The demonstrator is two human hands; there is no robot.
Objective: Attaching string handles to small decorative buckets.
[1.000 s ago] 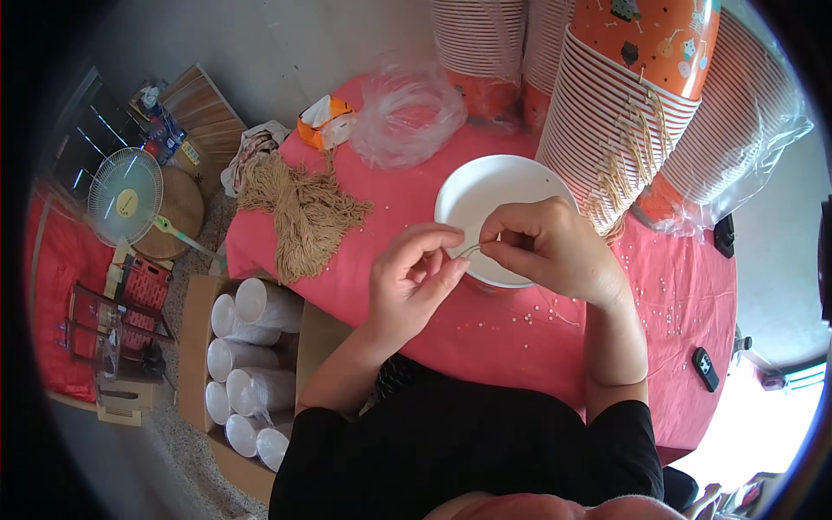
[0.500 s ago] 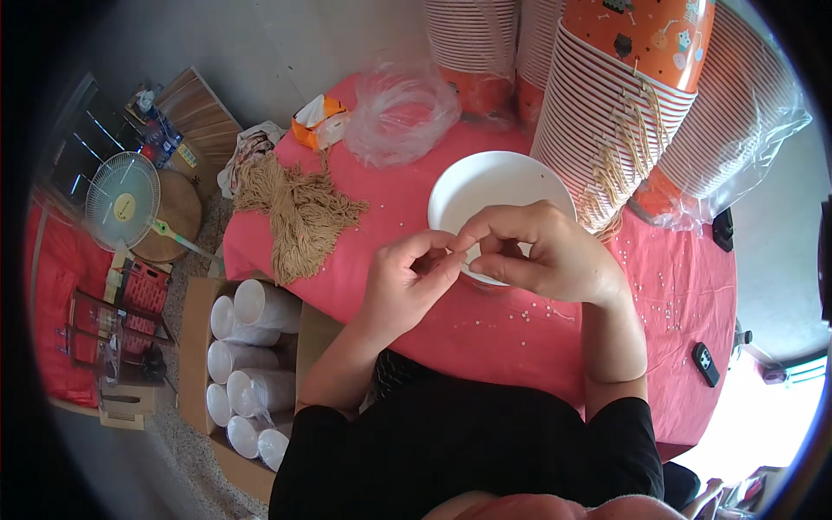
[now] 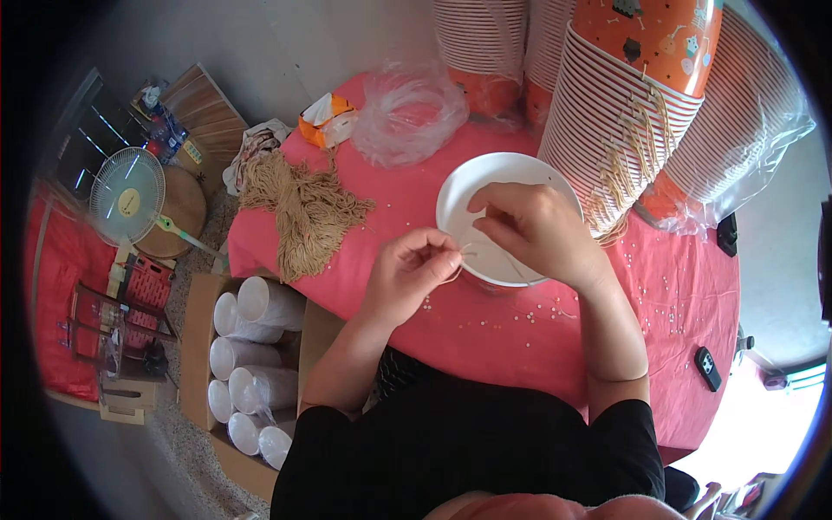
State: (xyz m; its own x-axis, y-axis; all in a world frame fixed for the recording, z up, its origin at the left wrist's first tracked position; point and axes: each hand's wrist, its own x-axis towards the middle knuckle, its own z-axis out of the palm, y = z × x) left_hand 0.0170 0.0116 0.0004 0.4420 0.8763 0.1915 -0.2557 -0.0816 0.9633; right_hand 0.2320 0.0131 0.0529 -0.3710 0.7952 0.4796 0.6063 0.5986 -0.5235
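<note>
Drawing away since half a second ago, the bare right hand [image 3: 542, 230] is hovering over a round, white-walled bucket [image 3: 464, 186], apart from the bare left hand [image 3: 409, 276] whose fingertips it was almost meeting. Its forefinger and thumb are curling toward each other, and I cannot tell whether they are gripping anything. Meanwhile the left hand is pinching a thin beige string [image 3: 469, 253] between thumb and forefinger, an end showing just beside the bucket's near left rim. The bucket is standing mouth up on a pinkish-red tablecloth [image 3: 529, 373], where small pale bead-like pieces [image 3: 555, 310] are lying scattered. To its right, a tall nested stack of orange-and-white printed buckets [image 3: 589, 121] is standing mouth down, with beige string loops [image 3: 628, 152] hanging along its side. Toward the left, a loose beige bundle of strings [image 3: 308, 217] is lying near a crumpled clear plastic bag [image 3: 412, 113], while an open brown cardboard box [image 3: 199, 347] is holding white cylinders [image 3: 260, 390] in clear wrapping
</note>
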